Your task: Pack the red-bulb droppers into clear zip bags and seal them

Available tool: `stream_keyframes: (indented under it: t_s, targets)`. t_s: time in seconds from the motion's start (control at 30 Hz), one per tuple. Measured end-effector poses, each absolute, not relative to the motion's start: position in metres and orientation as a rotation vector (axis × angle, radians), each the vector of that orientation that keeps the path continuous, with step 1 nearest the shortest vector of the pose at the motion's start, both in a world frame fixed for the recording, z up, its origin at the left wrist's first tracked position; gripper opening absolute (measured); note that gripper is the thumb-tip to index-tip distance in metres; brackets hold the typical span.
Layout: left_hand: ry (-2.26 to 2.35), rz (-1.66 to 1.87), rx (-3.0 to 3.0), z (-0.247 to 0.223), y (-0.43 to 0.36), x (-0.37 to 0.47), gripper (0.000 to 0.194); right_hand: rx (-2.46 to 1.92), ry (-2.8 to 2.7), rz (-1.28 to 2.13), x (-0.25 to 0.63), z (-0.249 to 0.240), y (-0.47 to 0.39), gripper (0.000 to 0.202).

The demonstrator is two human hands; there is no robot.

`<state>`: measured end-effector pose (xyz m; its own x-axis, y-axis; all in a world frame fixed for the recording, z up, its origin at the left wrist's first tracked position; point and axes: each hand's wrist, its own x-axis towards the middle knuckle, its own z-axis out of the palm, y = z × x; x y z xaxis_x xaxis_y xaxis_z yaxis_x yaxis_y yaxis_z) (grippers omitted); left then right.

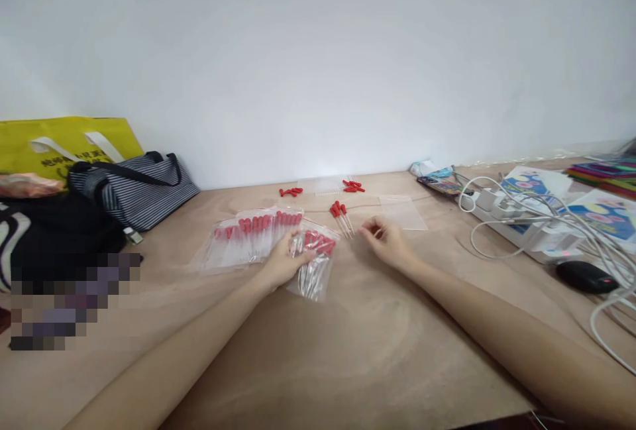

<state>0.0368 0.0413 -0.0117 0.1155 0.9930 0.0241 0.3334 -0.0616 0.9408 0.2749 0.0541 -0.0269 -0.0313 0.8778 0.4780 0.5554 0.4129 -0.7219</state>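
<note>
Head view: filled bag in the left hand, contents half masked by glare

The left hand (285,262) has its fingers clamped on a clear bag (315,277) of red-capped droppers; shine on the plastic makes their number hard to tell. The right hand (385,239) is just beside three or so loose droppers (340,216) on the counter (348,364); its fingers curl inward, and whether the tips meet cannot be told. Left of the bag, filled bags (243,238) overlap, partly covering one another. Both forearms run out of frame.
</note>
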Motion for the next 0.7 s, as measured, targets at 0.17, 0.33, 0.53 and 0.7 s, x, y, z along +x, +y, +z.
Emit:
stream_keyframes:
  t_s: [0.17,0.33,0.53,0.7]
  targets:
    - [1.712,1.104,1.465,-0.006,0.090,0.038,0.068,-1.750,-1.766,-0.058,0.340,-0.029,0.077,0.019]
    - [1.923,1.053,1.591,0.003,0.118,0.048,0.072,-2.002,-1.837,-0.069,0.365,-0.040,0.088,0.048]
    - [2.078,0.899,1.889,-0.002,0.111,0.062,0.059,-2.106,-1.804,0.017,0.361,-0.038,0.094,0.035]
    - [2.170,1.025,2.082,-0.003,0.102,0.063,0.048,-2.160,-1.757,0.046,0.357,-0.030,0.088,0.021]
